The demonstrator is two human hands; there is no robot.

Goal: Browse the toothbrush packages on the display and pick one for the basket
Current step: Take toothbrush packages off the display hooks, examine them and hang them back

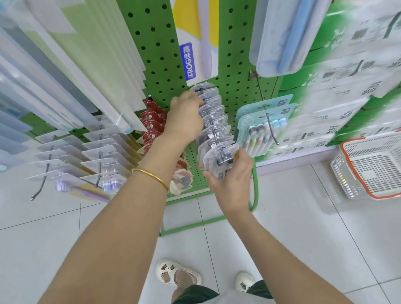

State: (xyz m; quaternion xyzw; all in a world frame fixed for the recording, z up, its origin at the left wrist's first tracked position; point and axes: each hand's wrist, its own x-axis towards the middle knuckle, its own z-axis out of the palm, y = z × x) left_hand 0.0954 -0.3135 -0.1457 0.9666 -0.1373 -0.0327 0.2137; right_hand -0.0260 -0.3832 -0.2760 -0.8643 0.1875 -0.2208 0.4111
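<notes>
Fingers (242, 157) of the right hand (232, 183) pinch the front pack (216, 161) at frame centre; the left hand (185, 119) curls onto the row (213, 121) behind. Basket (377, 139) sits on the floor, right.

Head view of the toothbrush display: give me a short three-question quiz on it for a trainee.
1. True or false: the basket hangs from the person's arm.
2. What does the right grip hold? A) the front clear pack on its hook; B) the basket; C) nothing.
3. Fill in: the bangle is on the ___ arm.
Key: 1 false, it stands on the floor; 2 A; 3 left.
</notes>
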